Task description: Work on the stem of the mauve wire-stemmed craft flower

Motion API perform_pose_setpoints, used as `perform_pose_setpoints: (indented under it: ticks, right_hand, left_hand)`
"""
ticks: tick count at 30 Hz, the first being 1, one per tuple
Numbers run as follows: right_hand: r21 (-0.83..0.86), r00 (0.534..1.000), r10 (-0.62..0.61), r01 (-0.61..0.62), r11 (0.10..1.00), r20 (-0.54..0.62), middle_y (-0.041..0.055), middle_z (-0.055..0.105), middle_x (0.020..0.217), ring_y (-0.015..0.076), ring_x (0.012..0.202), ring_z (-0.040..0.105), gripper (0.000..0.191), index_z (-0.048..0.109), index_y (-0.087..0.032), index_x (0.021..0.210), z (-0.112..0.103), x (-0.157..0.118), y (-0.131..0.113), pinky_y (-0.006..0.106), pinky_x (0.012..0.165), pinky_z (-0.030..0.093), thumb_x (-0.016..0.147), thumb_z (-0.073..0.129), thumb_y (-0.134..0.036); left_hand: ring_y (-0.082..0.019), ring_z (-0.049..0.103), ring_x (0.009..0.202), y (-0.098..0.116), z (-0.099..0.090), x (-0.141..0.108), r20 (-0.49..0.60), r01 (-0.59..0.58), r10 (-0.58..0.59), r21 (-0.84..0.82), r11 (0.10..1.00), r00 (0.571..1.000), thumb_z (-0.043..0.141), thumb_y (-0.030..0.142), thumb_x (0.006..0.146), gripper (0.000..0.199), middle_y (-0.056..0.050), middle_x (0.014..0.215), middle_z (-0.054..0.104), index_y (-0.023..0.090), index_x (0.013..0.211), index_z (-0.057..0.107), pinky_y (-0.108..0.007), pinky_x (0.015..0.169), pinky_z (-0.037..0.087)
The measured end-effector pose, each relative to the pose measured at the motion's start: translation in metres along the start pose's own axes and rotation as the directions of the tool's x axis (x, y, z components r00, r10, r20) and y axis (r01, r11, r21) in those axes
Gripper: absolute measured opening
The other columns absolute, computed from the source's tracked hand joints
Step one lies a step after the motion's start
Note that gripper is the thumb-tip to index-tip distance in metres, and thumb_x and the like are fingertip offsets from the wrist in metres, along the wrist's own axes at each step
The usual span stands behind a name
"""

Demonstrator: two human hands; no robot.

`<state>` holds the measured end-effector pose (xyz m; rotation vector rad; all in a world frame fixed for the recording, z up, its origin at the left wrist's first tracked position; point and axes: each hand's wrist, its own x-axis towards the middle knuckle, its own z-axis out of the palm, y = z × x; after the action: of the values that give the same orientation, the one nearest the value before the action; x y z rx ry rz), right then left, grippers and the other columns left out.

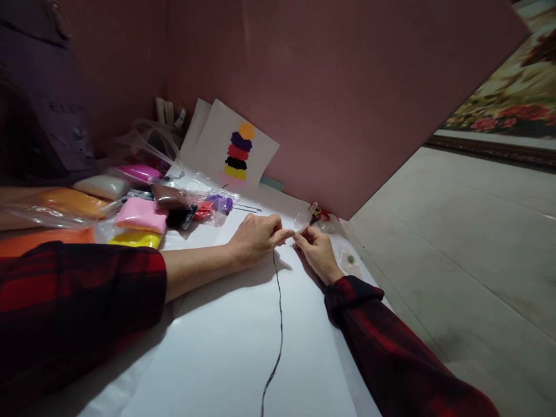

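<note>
My left hand (pixel 256 238) is over the white paper (pixel 243 347), its fingers curled and the index finger stretched toward the right hand. The fingertips of my right hand (pixel 319 252) are pinched together and meet that left index finger. Whatever lies between the fingers is too small to make out. A thin, wavy black strand (pixel 281 318) runs on the paper from beneath my left hand to the near edge of the view. I cannot tell whether it is loose or attached to the sheet.
Bags of coloured soft material, including a pink bag (pixel 142 215) and an orange bag (pixel 72 202), crowd the left. A sheet with stacked colour patches (pixel 230 145) leans on the wall. Scissors (pixel 320 213) and a small bag with a green bit (pixel 350 260) lie right.
</note>
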<state>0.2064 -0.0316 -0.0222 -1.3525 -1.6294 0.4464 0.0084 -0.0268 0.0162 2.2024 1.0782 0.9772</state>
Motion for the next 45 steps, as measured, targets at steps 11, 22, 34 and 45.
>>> perform_pose_setpoints:
  ticks: [11, 22, 34, 45]
  right_hand:
    - [-0.003, 1.0, -0.005, 0.005, 1.0, -0.009, -0.0001, 0.057, 0.056, 0.0176, 0.057, 0.054, 0.024, 0.052, -0.022, 0.063, 0.001, 0.001, 0.001, 0.03, 0.056, 0.044, 0.078, 0.062, -0.039]
    - [0.004, 1.0, -0.008, 0.009, 1.0, -0.007, -0.0001, 0.057, 0.055, 0.0179, 0.056, 0.055, 0.026, 0.052, -0.022, 0.063, 0.002, 0.001, -0.001, 0.03, 0.056, 0.044, 0.078, 0.062, -0.04]
    - [0.001, 1.0, 0.001, -0.001, 1.0, -0.013, 0.0003, 0.058, 0.056, 0.0181, 0.057, 0.054, 0.024, 0.053, -0.022, 0.063, 0.002, 0.002, 0.0, 0.03, 0.056, 0.044, 0.077, 0.062, -0.038]
    - [0.021, 1.0, 0.009, -0.009, 1.0, -0.006, -0.0007, 0.057, 0.056, 0.0171, 0.055, 0.054, 0.022, 0.053, -0.022, 0.064, 0.003, 0.001, 0.0, 0.03, 0.056, 0.044, 0.078, 0.062, -0.037]
  left_hand:
    - [-0.017, 0.069, 0.073, -0.006, 0.003, 0.001, -0.022, -0.029, 0.028, -0.04, 0.999, 0.999, 0.062, 0.021, 0.089, 0.019, -0.003, 0.077, 0.077, 0.018, 0.07, 0.059, -0.027, 0.069, 0.045]
    - [-0.015, 0.063, 0.064, -0.007, 0.002, 0.002, -0.005, -0.095, 0.095, 0.013, 0.995, 0.995, 0.059, 0.036, 0.091, 0.041, -0.003, 0.06, 0.069, 0.016, 0.056, 0.062, -0.025, 0.064, 0.041]
    - [-0.016, 0.068, 0.069, -0.005, 0.002, 0.002, -0.04, -0.058, 0.058, 0.003, 0.998, 0.998, 0.055, 0.028, 0.093, 0.033, -0.004, 0.073, 0.075, 0.017, 0.062, 0.055, -0.026, 0.066, 0.046]
    - [-0.017, 0.067, 0.07, -0.004, 0.001, 0.001, -0.022, -0.026, 0.027, 0.042, 0.999, 0.999, 0.059, 0.02, 0.089, 0.024, -0.004, 0.073, 0.075, 0.017, 0.065, 0.059, -0.028, 0.068, 0.045]
